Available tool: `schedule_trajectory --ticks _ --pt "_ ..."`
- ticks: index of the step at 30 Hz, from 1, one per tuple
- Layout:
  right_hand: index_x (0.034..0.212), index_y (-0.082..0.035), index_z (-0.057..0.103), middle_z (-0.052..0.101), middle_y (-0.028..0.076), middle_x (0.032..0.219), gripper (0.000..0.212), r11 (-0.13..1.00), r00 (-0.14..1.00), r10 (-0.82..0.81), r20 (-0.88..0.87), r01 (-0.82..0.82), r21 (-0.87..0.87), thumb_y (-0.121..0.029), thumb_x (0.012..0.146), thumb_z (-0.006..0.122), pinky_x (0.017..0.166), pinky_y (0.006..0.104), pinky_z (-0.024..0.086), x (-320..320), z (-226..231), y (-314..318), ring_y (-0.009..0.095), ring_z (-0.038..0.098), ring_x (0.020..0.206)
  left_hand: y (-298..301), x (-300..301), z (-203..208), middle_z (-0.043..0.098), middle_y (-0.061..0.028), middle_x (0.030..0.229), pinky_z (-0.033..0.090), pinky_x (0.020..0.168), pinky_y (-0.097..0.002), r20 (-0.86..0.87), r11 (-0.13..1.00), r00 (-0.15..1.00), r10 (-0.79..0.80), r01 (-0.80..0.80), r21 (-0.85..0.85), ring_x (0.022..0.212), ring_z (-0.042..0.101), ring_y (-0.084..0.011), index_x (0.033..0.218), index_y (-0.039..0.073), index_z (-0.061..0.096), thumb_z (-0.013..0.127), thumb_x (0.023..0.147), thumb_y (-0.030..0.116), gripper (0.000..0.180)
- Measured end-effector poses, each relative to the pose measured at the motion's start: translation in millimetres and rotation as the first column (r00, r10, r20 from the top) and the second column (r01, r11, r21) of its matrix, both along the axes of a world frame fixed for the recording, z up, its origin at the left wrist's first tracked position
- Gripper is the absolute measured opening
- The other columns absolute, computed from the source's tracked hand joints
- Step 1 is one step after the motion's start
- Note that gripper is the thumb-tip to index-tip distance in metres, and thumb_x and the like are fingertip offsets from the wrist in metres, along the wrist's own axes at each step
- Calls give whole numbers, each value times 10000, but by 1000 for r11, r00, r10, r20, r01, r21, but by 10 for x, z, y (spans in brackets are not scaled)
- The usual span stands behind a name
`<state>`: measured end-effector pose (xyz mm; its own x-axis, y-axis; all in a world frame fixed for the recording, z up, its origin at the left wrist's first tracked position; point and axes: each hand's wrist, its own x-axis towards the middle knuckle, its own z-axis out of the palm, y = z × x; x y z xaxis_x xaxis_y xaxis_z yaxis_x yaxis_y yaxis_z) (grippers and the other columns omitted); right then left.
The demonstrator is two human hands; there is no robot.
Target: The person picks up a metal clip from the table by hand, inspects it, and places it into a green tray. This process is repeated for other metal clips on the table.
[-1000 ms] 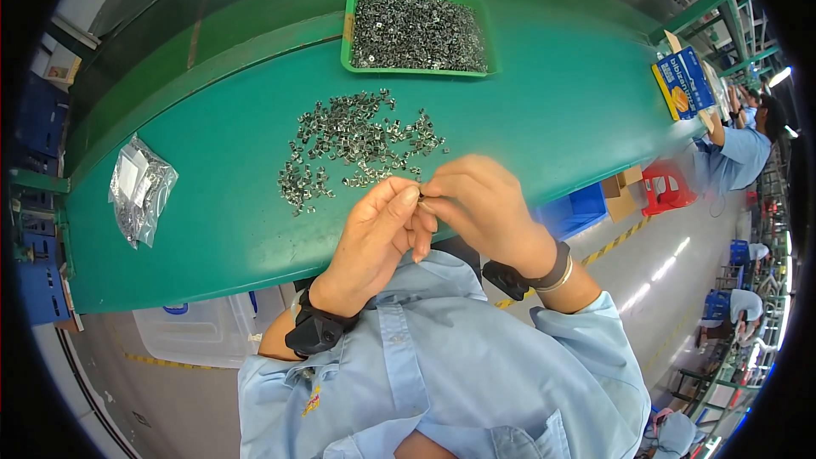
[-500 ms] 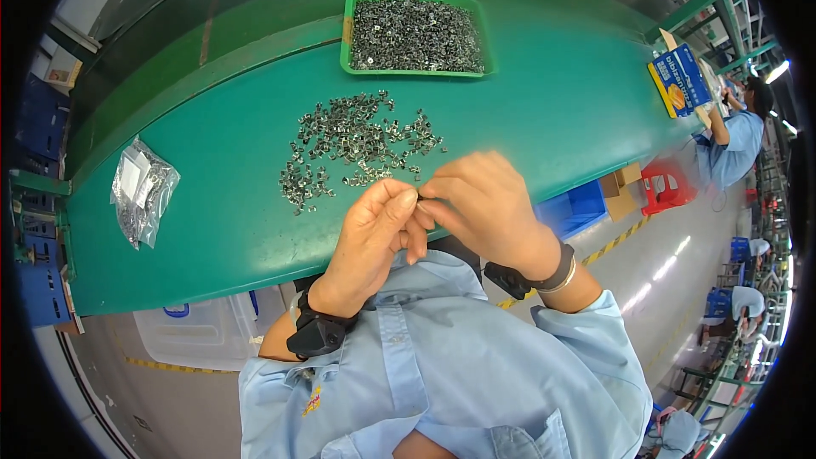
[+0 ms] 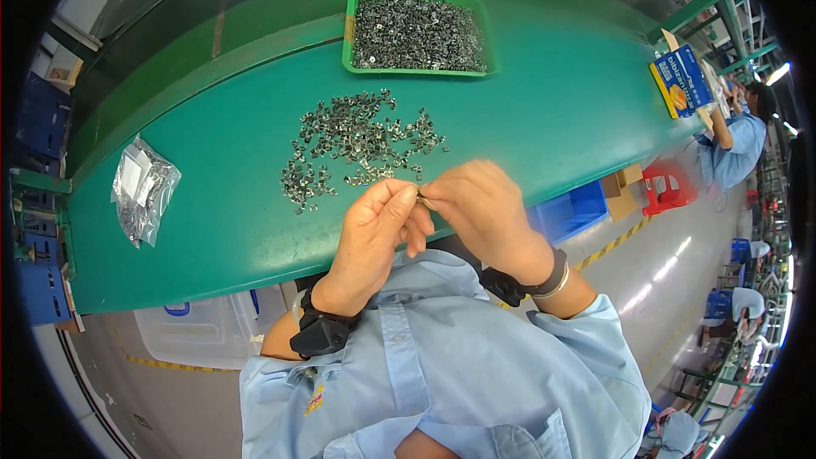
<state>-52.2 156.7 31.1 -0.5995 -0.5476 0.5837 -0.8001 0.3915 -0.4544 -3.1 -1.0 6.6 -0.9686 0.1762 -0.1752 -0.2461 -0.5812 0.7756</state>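
My left hand (image 3: 374,234) and my right hand (image 3: 489,212) meet fingertip to fingertip above the near edge of the green table. Between the left thumb and finger is a small metal part (image 3: 419,195), mostly covered by the fingertips. The right thumb and index finger pinch at its other side. A loose spread of small shiny metal pieces (image 3: 353,132) lies on the table just beyond my hands. Farther back, a green tray (image 3: 347,55) is filled with many similar pieces.
A clear plastic bag (image 3: 143,191) of small parts lies at the left. Toward the right end of the table (image 3: 561,119) stands a blue and yellow box (image 3: 680,81). Below are a blue bin (image 3: 569,208) and a red stool (image 3: 667,185). A co-worker (image 3: 739,140) sits at the far right.
My right fingers have closed in on the small part and the right hand has dropped slightly. My left hand stays nearly in place.
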Motion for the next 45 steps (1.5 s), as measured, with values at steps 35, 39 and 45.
schedule_trajectory --ticks 35,39,45 --pt "912 -47 598 604 75 825 215 976 992 46 121 -20 -215 14 727 687 625 310 467 84 -138 63 229 584 739 58 7 -83 570 -69 666 399 455 -259 -87 999 995 -37 38 12 495 505 -142 922 60 477 483 951 218 161" --pt "910 -44 595 606 76 824 206 979 993 56 107 -34 -199 17 733 681 618 306 474 74 -131 76 222 590 741 71 19 -17 576 -71 685 381 451 -264 -88 994 995 -38 46 98 491 496 -140 938 70 482 459 961 235 168" --pt "891 -35 593 608 84 815 199 949 980 98 172 -41 -311 33 724 677 593 296 488 133 -118 52 215 601 728 57 31 -67 596 -68 708 409 488 -277 -47 893 985 -164 168 418 530 515 -150 944 72 502 494 947 228 155"
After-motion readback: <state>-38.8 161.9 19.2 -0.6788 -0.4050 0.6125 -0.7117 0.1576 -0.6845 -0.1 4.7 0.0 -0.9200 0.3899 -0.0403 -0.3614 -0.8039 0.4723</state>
